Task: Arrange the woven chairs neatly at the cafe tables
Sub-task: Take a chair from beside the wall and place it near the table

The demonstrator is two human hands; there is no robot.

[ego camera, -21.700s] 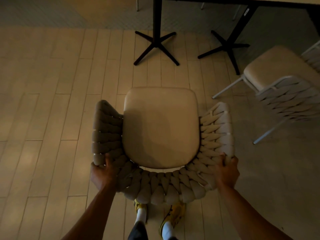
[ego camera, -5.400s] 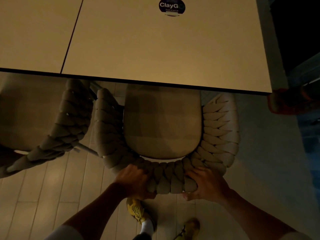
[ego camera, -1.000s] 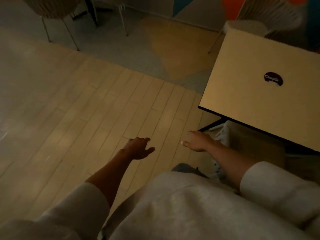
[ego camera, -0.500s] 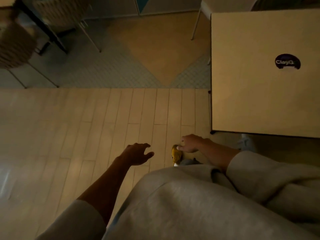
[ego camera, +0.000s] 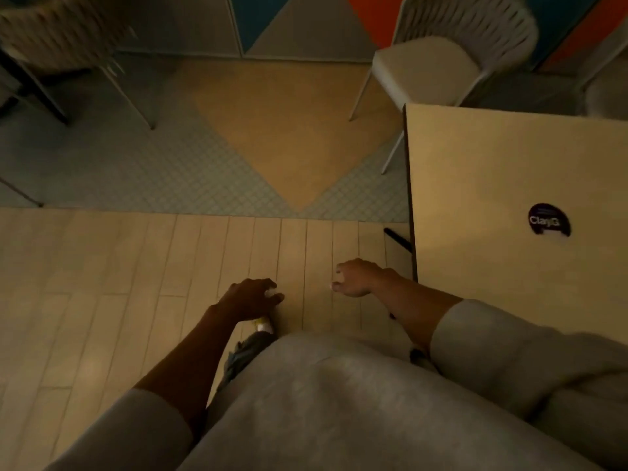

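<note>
While no chair is in hand, the tally stands thus: left hand [ego camera: 249, 300], slack, fingers loosely curled, holding nothing, over the floor [ego camera: 102, 283]; right hand [ego camera: 356, 278], likewise loose and empty, just beside the near left edge of the table [ego camera: 492, 185]; table, pale top, round dark sticker [ego camera: 548, 219] toward its right side, black foot [ego camera: 396, 237] showing under the left edge; chair [ego camera: 424, 68], woven back, pale seat, on the tiles [ego camera: 136, 171] off the table's far left corner, set at an angle to the top and standing clear of it, judged not yet squared up; second chair [ego camera: 57, 32], far left of the tiles, blurred, beside a dark leg [ego camera: 37, 93], alignment unreadable; third shape [ego camera: 608, 93] past the table's far edge, perhaps another chair, too cut off to tell. Progress, as a judgement: the table's near edge is covered by the person's pale top, so any seat there goes unrecorded; the angled chair looks the likeliest item outstanding; how many tables are left cannot be told.
</note>
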